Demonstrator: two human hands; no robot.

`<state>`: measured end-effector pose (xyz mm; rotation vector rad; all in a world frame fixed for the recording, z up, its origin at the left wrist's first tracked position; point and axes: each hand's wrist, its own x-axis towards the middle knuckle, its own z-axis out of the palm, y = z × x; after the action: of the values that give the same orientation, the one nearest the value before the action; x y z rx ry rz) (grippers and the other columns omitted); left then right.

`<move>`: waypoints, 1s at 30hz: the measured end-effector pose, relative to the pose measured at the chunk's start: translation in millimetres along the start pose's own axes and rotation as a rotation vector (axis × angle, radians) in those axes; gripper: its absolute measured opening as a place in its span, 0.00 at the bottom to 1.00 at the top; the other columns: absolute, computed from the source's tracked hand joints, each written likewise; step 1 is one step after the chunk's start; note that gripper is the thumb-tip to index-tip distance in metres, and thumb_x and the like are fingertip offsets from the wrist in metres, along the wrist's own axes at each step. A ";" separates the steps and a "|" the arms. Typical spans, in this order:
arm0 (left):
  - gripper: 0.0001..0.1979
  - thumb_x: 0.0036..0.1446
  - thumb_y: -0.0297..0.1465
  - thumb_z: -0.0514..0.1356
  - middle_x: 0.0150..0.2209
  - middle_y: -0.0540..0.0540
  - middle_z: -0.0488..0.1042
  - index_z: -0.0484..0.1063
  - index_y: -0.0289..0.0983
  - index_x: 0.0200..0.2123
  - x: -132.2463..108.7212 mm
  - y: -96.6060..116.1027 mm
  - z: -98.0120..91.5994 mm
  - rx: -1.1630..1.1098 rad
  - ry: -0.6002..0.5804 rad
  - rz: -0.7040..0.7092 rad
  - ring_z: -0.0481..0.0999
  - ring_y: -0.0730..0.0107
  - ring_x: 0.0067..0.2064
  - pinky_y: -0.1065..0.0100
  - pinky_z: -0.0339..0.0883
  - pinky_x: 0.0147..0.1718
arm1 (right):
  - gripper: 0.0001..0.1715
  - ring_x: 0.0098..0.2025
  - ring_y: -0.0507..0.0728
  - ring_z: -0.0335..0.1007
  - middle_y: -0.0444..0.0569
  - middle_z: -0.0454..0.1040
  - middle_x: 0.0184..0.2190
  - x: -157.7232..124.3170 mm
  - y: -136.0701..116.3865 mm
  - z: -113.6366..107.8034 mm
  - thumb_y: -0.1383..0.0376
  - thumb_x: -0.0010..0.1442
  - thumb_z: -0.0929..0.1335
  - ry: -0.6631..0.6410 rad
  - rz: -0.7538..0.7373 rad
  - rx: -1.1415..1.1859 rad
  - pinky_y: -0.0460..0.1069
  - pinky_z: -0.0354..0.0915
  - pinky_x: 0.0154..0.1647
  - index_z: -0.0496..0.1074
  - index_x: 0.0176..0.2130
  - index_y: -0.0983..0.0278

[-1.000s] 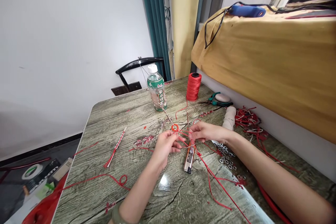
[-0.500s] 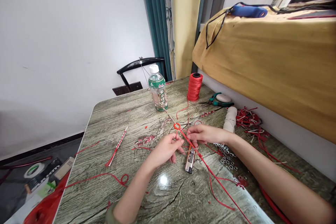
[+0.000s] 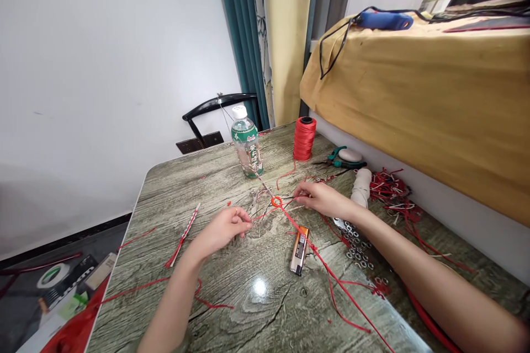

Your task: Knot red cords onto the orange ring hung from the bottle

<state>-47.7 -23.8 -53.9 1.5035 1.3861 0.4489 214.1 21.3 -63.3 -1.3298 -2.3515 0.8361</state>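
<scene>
My left hand (image 3: 223,227) pinches a red cord end left of a small red knotted loop (image 3: 276,202) on the wood-grain table (image 3: 265,292). On the loop's right, my right hand (image 3: 322,198) pinches the other strands. The two hands are apart and the cords between them run taut. A thin line leads from the loop up toward the water bottle (image 3: 247,143). Red cord tails (image 3: 331,276) trail toward the table's near edge. A lighter (image 3: 299,250) lies just below the loop.
A red thread spool (image 3: 304,138) stands behind the loop, with pliers (image 3: 345,158) and a white cord roll (image 3: 361,187) at the right. Several metal nuts (image 3: 356,240) and red scraps lie near my right forearm. A red-white braid (image 3: 182,234) lies left. A cloth-covered ledge (image 3: 414,105) rises right.
My hands have moved apart: the left went left and the right went up and right, drawing the cords tight at the loop. The lighter now lies uncovered.
</scene>
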 end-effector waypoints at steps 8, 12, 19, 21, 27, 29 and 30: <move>0.11 0.44 0.38 0.57 0.19 0.53 0.67 0.67 0.35 0.27 -1.9 -8.6 -17.8 0.022 -0.088 -0.063 0.54 0.82 0.15 0.75 0.46 0.15 | 0.11 0.33 0.54 0.69 0.45 0.73 0.31 2.5 -0.5 -1.9 0.63 0.57 0.59 0.203 0.071 -0.241 0.45 0.58 0.31 0.69 0.34 0.60; 0.13 0.42 0.39 0.58 0.13 0.56 0.60 0.71 0.35 0.28 -4.2 -4.3 -20.3 0.073 0.029 -0.096 0.56 0.79 0.15 0.75 0.47 0.15 | 0.11 0.37 0.55 0.69 0.45 0.73 0.35 1.2 -3.0 -3.9 0.63 0.56 0.60 0.261 0.072 -0.310 0.46 0.58 0.33 0.70 0.34 0.58; 0.15 0.40 0.39 0.58 0.19 0.51 0.69 0.73 0.34 0.28 -3.6 -2.8 -22.4 0.125 0.226 -0.139 0.59 0.77 0.15 0.72 0.51 0.17 | 0.12 0.37 0.56 0.70 0.44 0.74 0.36 -2.0 3.7 -9.3 0.63 0.56 0.60 0.373 0.138 -0.362 0.47 0.60 0.35 0.72 0.36 0.58; 0.15 0.40 0.38 0.57 0.17 0.52 0.68 0.73 0.34 0.29 -3.1 -3.6 -22.7 0.172 0.285 -0.142 0.61 0.75 0.15 0.72 0.52 0.17 | 0.13 0.38 0.56 0.70 0.45 0.75 0.37 -2.5 5.2 -11.8 0.63 0.56 0.60 0.409 0.146 -0.368 0.47 0.60 0.36 0.72 0.37 0.58; 0.12 0.41 0.36 0.56 0.16 0.52 0.68 0.72 0.35 0.28 -3.3 -2.0 -23.7 0.259 0.359 -0.164 0.63 0.73 0.16 0.72 0.53 0.18 | 0.14 0.35 0.57 0.71 0.45 0.76 0.35 -4.0 3.4 -20.3 0.63 0.55 0.60 0.503 0.217 -0.369 0.47 0.60 0.32 0.73 0.37 0.59; 0.12 0.40 0.36 0.56 0.18 0.51 0.70 0.72 0.35 0.27 -4.2 -3.1 -27.5 0.236 0.341 -0.145 0.64 0.73 0.17 0.72 0.53 0.18 | 0.14 0.34 0.56 0.71 0.45 0.76 0.34 -5.9 4.6 -25.4 0.63 0.55 0.60 0.537 0.248 -0.366 0.46 0.59 0.30 0.73 0.37 0.58; 0.12 0.40 0.36 0.57 0.19 0.50 0.71 0.72 0.35 0.26 -5.0 -4.3 -30.5 0.234 0.334 -0.134 0.64 0.72 0.18 0.72 0.53 0.18 | 0.14 0.33 0.56 0.71 0.45 0.76 0.33 -7.2 6.0 -28.7 0.62 0.55 0.60 0.556 0.269 -0.367 0.46 0.59 0.29 0.73 0.37 0.58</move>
<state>-75.8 -16.5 -42.6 1.5581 1.8425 0.4824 237.0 27.1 -44.4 -1.7724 -1.9560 0.0545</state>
